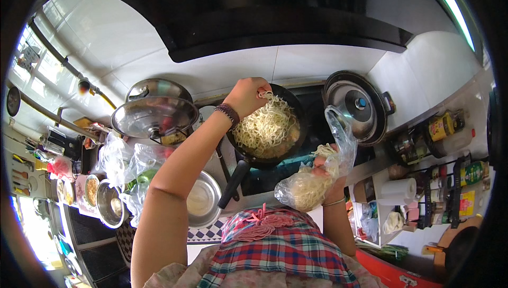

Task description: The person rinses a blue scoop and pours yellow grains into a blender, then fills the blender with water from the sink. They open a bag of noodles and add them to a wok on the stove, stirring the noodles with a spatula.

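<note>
Pale noodles [264, 127] lie heaped in a dark frying pan [299, 109] on the stove, over a cooked mixture partly seen at the pan's right side. My left hand [248, 95], with a dark beaded bracelet at its wrist, pinches some noodles at the pan's far edge. To the right of the pan and nearer my body, my right hand [323, 169] grips a clear plastic bag [285, 188] with more noodles inside and some showing at its opening. The pan's black handle [234, 184] points towards me.
A lidded dark pot [355, 107] stands at the right back. Metal lids [154, 115] lean at the left back. A metal bowl [204, 196] sits left of the pan handle, near plastic bags [139, 165]. A range hood [278, 18] hangs above. Bottles and jars [440, 129] stand right.
</note>
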`<action>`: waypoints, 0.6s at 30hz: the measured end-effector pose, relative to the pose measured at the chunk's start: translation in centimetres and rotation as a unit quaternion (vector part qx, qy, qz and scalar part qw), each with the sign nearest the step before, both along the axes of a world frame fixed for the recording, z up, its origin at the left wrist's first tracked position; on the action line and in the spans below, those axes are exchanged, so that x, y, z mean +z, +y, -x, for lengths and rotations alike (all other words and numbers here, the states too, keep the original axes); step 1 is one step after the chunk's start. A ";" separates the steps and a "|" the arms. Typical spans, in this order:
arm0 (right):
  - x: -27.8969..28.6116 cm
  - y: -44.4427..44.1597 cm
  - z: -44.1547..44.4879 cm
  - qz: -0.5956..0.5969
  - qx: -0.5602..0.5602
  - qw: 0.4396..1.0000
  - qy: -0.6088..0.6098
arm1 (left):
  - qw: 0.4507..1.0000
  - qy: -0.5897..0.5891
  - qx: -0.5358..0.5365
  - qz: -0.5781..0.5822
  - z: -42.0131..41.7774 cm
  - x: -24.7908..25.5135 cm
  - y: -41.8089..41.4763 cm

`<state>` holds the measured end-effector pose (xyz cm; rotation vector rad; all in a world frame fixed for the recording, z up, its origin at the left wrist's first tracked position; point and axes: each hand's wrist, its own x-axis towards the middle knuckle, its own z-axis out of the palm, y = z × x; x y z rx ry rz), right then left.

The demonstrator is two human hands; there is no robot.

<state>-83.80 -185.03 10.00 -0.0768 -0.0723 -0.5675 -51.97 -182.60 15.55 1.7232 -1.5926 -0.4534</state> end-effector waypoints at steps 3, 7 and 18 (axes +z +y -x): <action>-0.6 0.0 0.0 0.006 -0.009 1.000 0.017 | 0.996 0.046 -0.048 -0.050 0.0 -1.7 0.1; -0.4 0.2 -0.5 0.008 0.018 1.000 0.021 | 0.997 -0.001 -0.033 -0.067 -1.3 -1.8 0.6; -0.2 0.7 -2.4 -0.065 -0.025 0.997 0.035 | 0.878 -0.252 0.090 -0.396 -7.8 -16.5 12.9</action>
